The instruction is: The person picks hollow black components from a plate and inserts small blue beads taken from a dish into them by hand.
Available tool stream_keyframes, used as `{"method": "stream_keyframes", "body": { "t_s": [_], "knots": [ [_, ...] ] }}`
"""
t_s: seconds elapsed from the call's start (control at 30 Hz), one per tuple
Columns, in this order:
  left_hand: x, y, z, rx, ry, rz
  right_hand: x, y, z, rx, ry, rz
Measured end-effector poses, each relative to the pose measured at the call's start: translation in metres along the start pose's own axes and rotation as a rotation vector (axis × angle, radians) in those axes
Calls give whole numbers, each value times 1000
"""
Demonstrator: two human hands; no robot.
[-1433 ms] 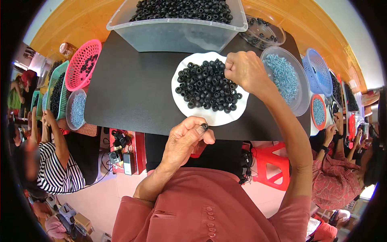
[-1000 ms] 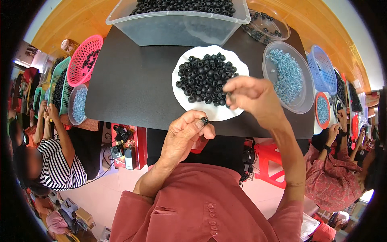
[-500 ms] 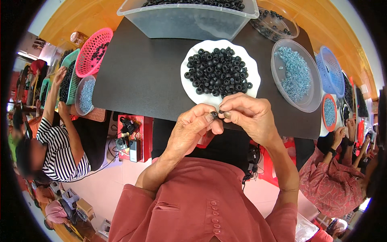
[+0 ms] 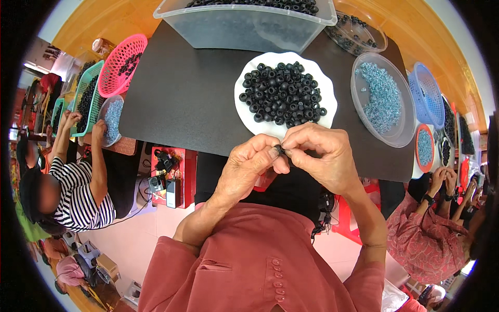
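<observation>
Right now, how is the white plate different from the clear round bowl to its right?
The white plate is opaque, shallow and wavy-rimmed; the clear round bowl is see-through, deeper and smooth-rimmed. The plate holds black rings; the bowl holds small pale blue pieces. The plate lies nearer the joined hands. Both rest on the black table.

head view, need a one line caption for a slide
Both hands, left hand and right hand, pinch a small black ring just below a white plate of black rings.
</observation>
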State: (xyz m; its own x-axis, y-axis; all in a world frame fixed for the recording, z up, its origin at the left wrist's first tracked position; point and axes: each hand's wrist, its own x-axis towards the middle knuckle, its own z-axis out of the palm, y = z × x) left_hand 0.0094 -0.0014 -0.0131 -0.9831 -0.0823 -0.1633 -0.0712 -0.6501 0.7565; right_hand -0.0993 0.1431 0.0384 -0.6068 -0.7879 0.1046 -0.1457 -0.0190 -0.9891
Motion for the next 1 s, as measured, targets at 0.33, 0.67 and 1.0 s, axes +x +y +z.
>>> {"method": "stream_keyframes", "body": {
  "t_s": [0.33,0.67,1.0],
  "knots": [
    [2,-1,-1,33,-7,-2,1,-2,-2,-87,-7,-47],
    [4,9,-4,113,-71,-52,6,2,-12,283,-124,194],
    [4,9,-3,82,-79,-77,11,-4,-14,294,-202,236]
  ]
}}
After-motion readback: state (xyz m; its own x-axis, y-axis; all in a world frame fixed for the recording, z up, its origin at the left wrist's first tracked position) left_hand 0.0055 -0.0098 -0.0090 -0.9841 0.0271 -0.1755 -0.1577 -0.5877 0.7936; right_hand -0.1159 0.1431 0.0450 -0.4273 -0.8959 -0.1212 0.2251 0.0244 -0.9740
